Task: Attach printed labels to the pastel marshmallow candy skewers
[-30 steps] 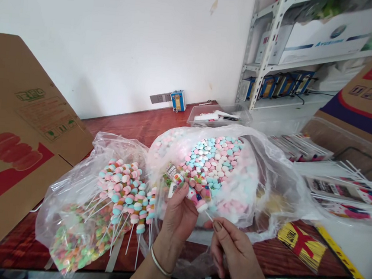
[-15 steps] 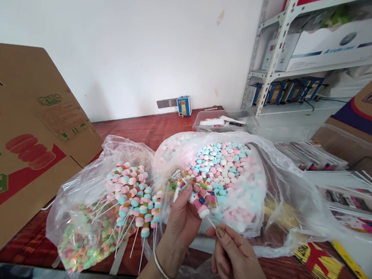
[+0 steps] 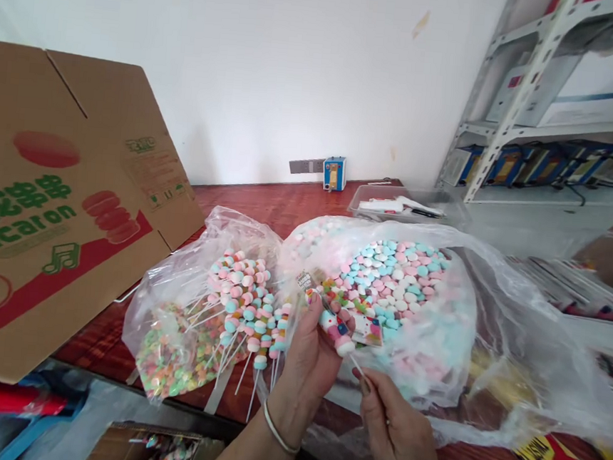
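Note:
My left hand (image 3: 312,363) is closed around a marshmallow skewer (image 3: 336,331) with a colourful printed wrapper about it. The fingers and wrapper partly hide the candy. A white stick juts from its lower end, and my right hand (image 3: 399,431) pinches that stick between thumb and forefinger. Behind them lies an open clear bag of pink, white and blue marshmallows (image 3: 412,279), with some gummy rings (image 3: 341,294) near my left fingers. To the left, several finished marshmallow skewers (image 3: 249,304) rest on a bag of coloured gummy rings (image 3: 175,351).
A large cardboard box (image 3: 74,188) stands at the left. At the back are a clear plastic tray (image 3: 448,206) and a small blue device (image 3: 334,174). A metal shelf (image 3: 515,105) rises at right. Below the table edge, an open carton (image 3: 116,446) holds candy.
The view has swung left and down, so things appear further right and the carton below the table shows. Both hands keep their hold on the skewer and its stick.

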{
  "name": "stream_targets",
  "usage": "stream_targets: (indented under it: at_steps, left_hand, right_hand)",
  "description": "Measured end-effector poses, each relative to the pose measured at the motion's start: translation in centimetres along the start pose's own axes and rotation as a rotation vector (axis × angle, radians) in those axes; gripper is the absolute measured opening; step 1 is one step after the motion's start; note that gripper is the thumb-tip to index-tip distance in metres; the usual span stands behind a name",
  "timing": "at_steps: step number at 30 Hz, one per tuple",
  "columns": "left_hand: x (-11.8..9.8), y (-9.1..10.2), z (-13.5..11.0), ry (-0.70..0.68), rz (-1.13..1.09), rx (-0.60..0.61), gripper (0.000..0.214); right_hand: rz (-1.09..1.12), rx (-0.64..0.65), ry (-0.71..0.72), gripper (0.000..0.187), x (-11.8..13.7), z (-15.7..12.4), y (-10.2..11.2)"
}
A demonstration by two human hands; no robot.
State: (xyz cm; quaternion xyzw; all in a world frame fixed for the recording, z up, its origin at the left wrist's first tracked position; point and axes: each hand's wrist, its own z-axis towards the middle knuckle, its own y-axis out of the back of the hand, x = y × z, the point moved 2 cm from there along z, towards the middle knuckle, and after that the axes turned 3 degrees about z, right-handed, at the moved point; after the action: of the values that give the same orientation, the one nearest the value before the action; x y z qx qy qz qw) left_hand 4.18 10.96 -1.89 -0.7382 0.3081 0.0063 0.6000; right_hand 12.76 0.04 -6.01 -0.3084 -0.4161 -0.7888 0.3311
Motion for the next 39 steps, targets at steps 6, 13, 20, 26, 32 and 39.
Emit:
stream_targets:
  at_steps: [6, 13, 20, 26, 32, 39]
  left_hand:
    - [-1.0, 1.6, -0.8, -0.055, 0.187, 0.024, 0.022]
    - [-1.8, 2.0, -0.9, 0.003, 0.036, -0.016, 0.014]
    - [-0.6, 2.0, -1.5, 0.065, 0.043, 0.033, 0.018]
    - [-3.1, 2.1, 0.1, -0.072, -0.016, 0.082, 0.026]
    - [-2.8, 1.6, 0.3, -0.054, -0.029, 0.069, 0.015]
    - [-1.2, 1.2, -0.3, -0.020, 0.014, 0.052, 0.019]
  right_hand:
    - [0.161, 0.125, -0.201, 0.034, 1.3, 1.0, -0.3]
    - [0.219, 0.126, -0.264, 0.031, 1.4, 1.0, -1.6]
    - [0.334, 0.137, -0.368, 0.034, 1.1, 1.3, -2.3]
    - [0.428, 0.145, -0.450, 0.039, 1.4, 1.1, -2.3]
    - [0.417, 0.123, -0.461, 0.038, 1.6, 1.0, -3.0]
    - [0.235, 0.131, -0.284, 0.032, 0.8, 1.4, -2.8]
